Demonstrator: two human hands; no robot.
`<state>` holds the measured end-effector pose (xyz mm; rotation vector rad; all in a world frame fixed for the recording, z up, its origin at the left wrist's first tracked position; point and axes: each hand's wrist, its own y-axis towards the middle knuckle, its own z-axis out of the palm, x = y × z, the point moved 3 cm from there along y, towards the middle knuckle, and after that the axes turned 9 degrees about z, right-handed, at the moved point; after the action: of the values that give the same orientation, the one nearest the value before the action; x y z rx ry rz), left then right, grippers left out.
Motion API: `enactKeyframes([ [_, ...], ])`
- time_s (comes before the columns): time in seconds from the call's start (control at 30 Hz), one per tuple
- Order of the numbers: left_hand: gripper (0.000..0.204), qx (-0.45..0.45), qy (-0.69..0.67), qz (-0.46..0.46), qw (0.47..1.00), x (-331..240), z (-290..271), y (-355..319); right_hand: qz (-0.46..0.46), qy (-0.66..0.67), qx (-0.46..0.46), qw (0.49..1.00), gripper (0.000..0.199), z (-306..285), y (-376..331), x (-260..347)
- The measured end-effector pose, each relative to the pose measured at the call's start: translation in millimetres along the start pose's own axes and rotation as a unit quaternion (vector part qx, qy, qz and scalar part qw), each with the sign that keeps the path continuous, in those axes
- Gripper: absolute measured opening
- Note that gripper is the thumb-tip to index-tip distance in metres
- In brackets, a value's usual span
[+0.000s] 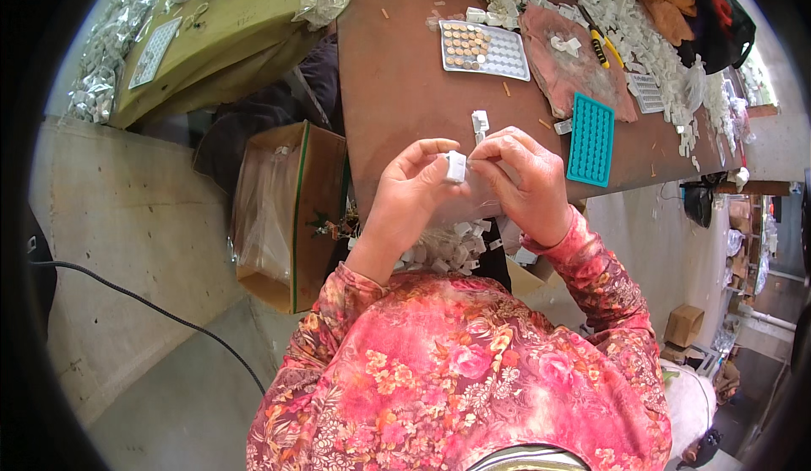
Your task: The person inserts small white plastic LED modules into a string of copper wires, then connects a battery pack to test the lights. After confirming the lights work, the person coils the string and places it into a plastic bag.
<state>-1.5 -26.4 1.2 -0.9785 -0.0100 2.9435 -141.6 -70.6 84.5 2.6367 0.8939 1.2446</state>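
Pinching a white boxy plastic piece [455, 167]: left hand [408, 188]. Right hand [532, 179] is hovering just right, fingers nearly together, contents unclear.

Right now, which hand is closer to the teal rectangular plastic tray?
Right. In the picture, the right hand is just left of the teal tray; the left hand is farther left.

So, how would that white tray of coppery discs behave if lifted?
The white tray looks thin, so it's probably light and perhaps bendy. Its discs sit mostly at the left, so it may lift lopsided; tilting could spill them.
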Motion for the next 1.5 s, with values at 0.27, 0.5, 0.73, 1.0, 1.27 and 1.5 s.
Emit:
enactKeyframes([
  [0.27,0.026,-0.012,0.011,-0.009,1.0,2.5,-2.5,0.6,0.076,0.059,0.002,0.995,0.008,-4.2,0.2,-7.4],
  [0.5,0.023,0.008,-0.035,-0.018,0.999,3.8,-5.9,2.2,0.113,-0.18,-0.109,0.971,0.008,-74.9,38.6,-79.1],
  [0.73,0.022,0.01,-0.017,0.008,1.0,1.1,-4.4,1.0,0.231,-0.254,0.047,0.938,0.012,-85.0,75.2,-167.6],
  [1.0,0.02,-0.002,0.228,0.092,0.969,-13.1,0.6,1.5,-0.018,-0.336,-0.085,0.938,0.009,-78.9,54.8,-121.6],
  [1.27,0.02,0.013,0.422,0.113,0.899,-23.1,-3.7,7.1,0.01,-0.496,-0.021,0.868,0.005,-42.6,-1.4,-113.0],
  [1.5,0.018,0.058,0.646,0.25,0.719,-29.6,7.7,14.2,-0.079,-0.503,-0.054,0.859,0.005,-32.4,3.9,-109.3],
])
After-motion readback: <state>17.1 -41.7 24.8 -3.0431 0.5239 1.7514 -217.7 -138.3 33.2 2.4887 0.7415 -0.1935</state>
